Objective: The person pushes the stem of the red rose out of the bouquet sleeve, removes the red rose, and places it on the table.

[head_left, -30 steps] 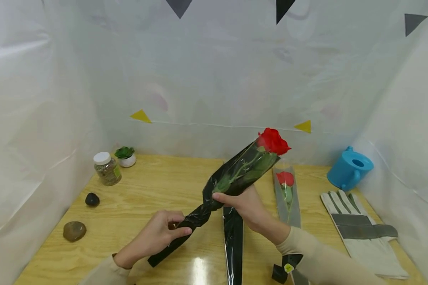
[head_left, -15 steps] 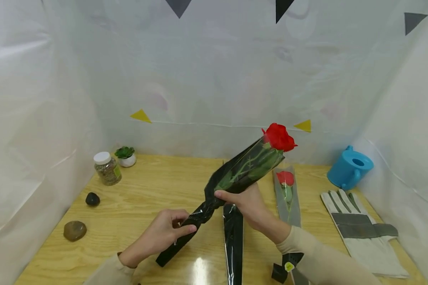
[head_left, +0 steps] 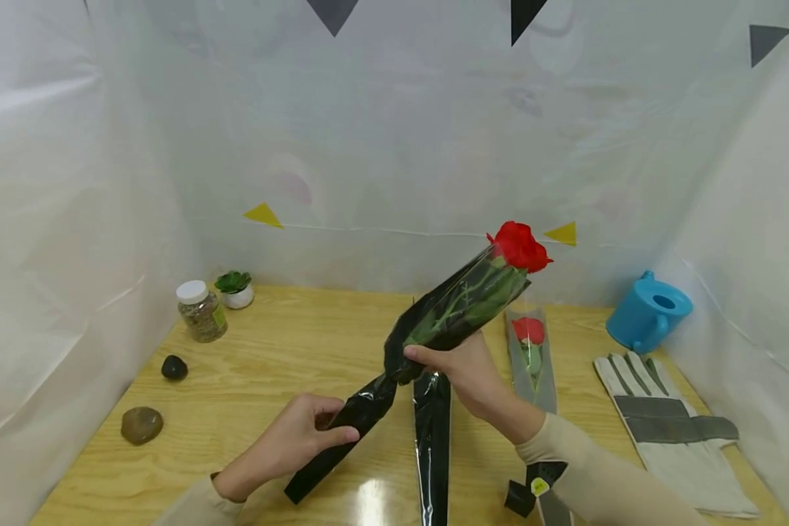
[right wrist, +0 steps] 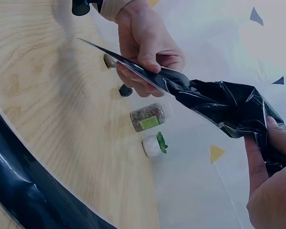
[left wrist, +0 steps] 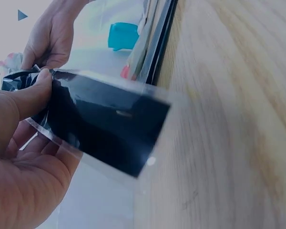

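A red rose (head_left: 521, 246) with green leaves stands slanted in a black-backed clear flower sleeve (head_left: 361, 409), its bloom poking out at the upper right. My right hand (head_left: 483, 376) grips the gathered neck of the sleeve below the leaves, thumb on top. Lower down, the left hand (head_left: 292, 442) pinches the flat black tail between thumb and fingers. In the left wrist view the tail's square end (left wrist: 119, 124) juts past the fingers over the table. Creases in the sleeve (right wrist: 229, 105) run between both hands in the right wrist view.
Beneath lies another black sleeve (head_left: 432, 453); right of it is a smaller wrapped rose (head_left: 531, 343). A blue watering can (head_left: 647, 314) and a glove (head_left: 673, 431) sit at the right. A jar (head_left: 201, 314), potted succulent (head_left: 235, 290), black stone (head_left: 174, 367) and brown stone (head_left: 141, 425) line the left.
The rose and right hand have shifted slightly right and up. The sleeve's tail, twisted and bunched before, now lies flatter and wider between the hands. Both hands keep their hold.
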`<action>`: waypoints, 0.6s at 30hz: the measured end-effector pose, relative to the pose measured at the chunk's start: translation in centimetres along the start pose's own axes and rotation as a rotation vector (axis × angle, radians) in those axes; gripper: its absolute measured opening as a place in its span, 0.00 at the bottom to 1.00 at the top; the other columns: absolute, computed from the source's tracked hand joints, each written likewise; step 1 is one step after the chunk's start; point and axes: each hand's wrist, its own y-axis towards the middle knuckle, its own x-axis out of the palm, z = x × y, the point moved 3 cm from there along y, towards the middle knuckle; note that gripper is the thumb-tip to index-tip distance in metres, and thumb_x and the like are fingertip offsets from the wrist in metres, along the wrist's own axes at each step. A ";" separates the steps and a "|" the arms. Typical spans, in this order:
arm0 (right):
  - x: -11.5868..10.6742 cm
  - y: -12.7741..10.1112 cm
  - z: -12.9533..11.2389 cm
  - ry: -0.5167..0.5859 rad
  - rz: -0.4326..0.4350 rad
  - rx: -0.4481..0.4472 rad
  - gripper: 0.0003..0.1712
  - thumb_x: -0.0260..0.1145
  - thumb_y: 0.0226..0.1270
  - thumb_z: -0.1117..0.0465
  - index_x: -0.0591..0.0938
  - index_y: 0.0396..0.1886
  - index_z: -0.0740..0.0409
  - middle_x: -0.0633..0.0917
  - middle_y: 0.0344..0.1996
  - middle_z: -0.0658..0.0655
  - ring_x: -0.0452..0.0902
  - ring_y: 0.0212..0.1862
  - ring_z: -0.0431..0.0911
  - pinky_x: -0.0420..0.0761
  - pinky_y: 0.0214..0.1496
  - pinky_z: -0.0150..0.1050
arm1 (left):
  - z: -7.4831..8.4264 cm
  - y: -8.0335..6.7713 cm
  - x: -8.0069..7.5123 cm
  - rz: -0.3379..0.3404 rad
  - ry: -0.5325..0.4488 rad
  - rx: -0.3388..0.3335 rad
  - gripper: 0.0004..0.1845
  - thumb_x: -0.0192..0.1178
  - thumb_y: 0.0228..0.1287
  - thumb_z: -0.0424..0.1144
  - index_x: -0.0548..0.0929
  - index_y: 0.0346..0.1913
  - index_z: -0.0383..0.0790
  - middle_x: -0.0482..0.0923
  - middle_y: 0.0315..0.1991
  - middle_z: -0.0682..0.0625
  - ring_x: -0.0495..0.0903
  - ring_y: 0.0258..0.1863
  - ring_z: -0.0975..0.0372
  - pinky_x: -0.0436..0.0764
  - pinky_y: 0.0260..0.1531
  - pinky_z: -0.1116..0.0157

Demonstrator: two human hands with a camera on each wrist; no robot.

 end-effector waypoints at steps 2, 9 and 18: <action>-0.3 0.2 -0.1 0.004 0.010 0.001 0.37 0.79 0.55 0.65 0.68 0.61 0.56 0.78 0.50 0.62 0.80 0.45 0.54 0.81 0.41 0.47 | -0.1 -0.1 -0.1 -0.006 0.003 0.007 0.23 0.70 0.61 0.46 0.66 0.20 0.44 0.53 0.18 0.59 0.55 0.19 0.69 0.59 0.22 0.69; -1.4 0.8 -0.6 0.009 0.038 0.029 0.36 0.77 0.56 0.69 0.68 0.61 0.56 0.80 0.48 0.59 0.80 0.45 0.48 0.81 0.43 0.44 | -0.6 -0.3 -0.6 -0.022 0.014 0.019 0.26 0.70 0.60 0.47 0.64 0.18 0.44 0.52 0.17 0.60 0.54 0.18 0.70 0.59 0.21 0.69; -1.3 0.9 -1.1 -0.019 0.046 0.094 0.35 0.78 0.57 0.64 0.71 0.62 0.55 0.80 0.50 0.57 0.78 0.44 0.47 0.80 0.42 0.42 | -0.2 -0.2 -1.3 -0.113 0.048 0.028 0.19 0.68 0.63 0.48 0.71 0.23 0.46 0.56 0.17 0.60 0.57 0.17 0.70 0.61 0.20 0.70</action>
